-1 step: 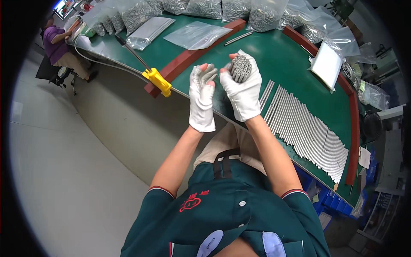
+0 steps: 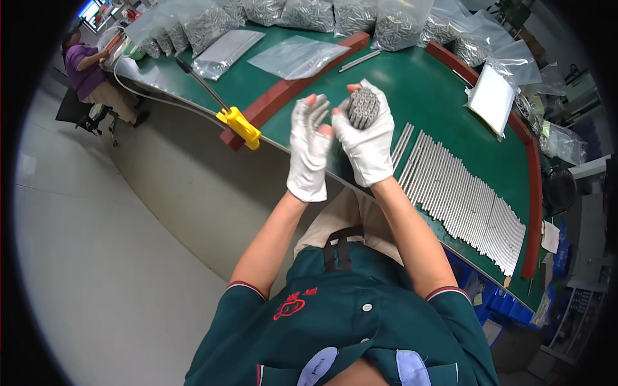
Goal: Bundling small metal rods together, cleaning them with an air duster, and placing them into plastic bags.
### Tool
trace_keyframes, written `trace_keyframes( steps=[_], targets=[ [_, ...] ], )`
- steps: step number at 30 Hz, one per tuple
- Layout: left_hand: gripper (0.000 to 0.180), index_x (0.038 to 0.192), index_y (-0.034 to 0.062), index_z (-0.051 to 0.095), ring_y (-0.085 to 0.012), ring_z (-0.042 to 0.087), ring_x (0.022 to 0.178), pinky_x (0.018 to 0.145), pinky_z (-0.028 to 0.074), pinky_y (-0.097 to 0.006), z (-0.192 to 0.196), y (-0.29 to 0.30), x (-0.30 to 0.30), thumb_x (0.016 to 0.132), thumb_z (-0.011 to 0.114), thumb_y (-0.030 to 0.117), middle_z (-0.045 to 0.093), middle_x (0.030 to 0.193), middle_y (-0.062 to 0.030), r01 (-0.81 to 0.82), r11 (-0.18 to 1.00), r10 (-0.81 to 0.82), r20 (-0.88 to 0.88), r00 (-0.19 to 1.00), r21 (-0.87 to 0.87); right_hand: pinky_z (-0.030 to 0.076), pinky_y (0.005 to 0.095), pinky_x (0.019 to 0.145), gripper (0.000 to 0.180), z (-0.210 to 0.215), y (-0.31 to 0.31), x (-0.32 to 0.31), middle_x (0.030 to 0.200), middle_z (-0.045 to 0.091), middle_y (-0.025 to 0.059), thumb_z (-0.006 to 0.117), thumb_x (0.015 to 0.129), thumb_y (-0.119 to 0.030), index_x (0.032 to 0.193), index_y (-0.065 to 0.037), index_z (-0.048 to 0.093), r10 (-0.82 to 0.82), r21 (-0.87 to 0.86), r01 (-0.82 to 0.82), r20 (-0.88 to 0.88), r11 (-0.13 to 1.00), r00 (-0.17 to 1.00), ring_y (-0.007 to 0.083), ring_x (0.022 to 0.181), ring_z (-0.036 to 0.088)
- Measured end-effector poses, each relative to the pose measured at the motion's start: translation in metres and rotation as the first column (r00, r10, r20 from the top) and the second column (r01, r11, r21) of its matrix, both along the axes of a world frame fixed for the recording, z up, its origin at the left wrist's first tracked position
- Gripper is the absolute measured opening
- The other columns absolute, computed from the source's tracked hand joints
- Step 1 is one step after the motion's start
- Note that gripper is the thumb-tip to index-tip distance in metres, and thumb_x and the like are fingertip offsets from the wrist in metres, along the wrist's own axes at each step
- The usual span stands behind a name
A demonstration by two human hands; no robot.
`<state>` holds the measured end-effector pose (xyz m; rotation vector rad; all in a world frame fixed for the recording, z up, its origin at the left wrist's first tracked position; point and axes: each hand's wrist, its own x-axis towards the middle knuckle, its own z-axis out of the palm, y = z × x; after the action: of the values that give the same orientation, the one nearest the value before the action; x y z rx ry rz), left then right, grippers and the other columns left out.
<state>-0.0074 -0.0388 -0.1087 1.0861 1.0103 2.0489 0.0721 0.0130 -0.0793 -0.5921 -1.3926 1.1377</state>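
My right hand, in a white glove with bare fingertips, is wrapped round a tight bundle of thin grey metal rods. The rod ends face up toward me; their lower length is hidden. Just left of the bundle, my left hand is open, its gloved fingers apart and the thumb's bare tip near the rods. It holds nothing. Both hands are over the near edge of the green table. To the right of my right hand lies a long row of silver metal rods, with a few set apart at its left end.
A yellow clamp-like holder sits at the edge by a red-brown bar. Clear bags of small metal parts line the back. Flat plastic bags and two loose rods lie nearer. A seated person is far left.
My left hand has moved slightly right, closer to the bundle. The bundle has tilted a little in my right hand, which stays nearly in place.
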Motion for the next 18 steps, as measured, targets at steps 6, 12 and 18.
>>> trace_keyframes(
  steps=[6,12,18],
  targets=[
    [0.074,0.121,-0.0029,0.045,-0.0129,0.053,0.096,0.086,0.044,-0.028,0.045,0.019,0.001,0.060,0.081,0.018,0.056,0.106,-0.0085,0.052,0.938,-0.219,-0.471,0.855,-0.342,0.046,0.0232,0.078,0.038,-0.026,-0.004,-0.002,0.102,0.055,0.0024,0.061,0.080,-0.006,0.115,-0.002,0.045,0.203,-0.192,-0.291,-0.376,0.937,0.904,0.0081,0.089,0.054],
    [0.019,0.082,0.0026,0.054,-0.0123,0.060,0.078,0.074,0.048,-0.027,0.045,0.043,-0.001,0.070,0.068,0.001,0.061,0.088,-0.0060,0.327,0.901,-0.354,-0.047,0.934,-0.284,0.044,0.0273,0.081,0.041,-0.035,-0.004,-0.010,0.108,0.056,0.0089,0.058,0.080,-0.004,0.118,-0.003,0.043,-0.068,-0.060,0.080,0.175,0.995,0.982,0.0158,0.097,0.056],
    [0.007,0.079,0.0009,0.056,-0.0242,0.062,0.085,0.082,0.049,-0.036,0.068,0.056,0.000,0.073,0.058,0.004,0.061,0.079,-0.0135,0.418,0.870,-0.325,0.332,0.885,-0.263,0.049,0.0442,0.068,0.070,0.030,0.006,0.014,0.086,0.062,0.0246,0.068,0.069,-0.032,0.127,-0.007,0.038,-0.149,0.084,0.132,0.768,0.988,0.623,0.0385,0.078,0.061]
  ],
)
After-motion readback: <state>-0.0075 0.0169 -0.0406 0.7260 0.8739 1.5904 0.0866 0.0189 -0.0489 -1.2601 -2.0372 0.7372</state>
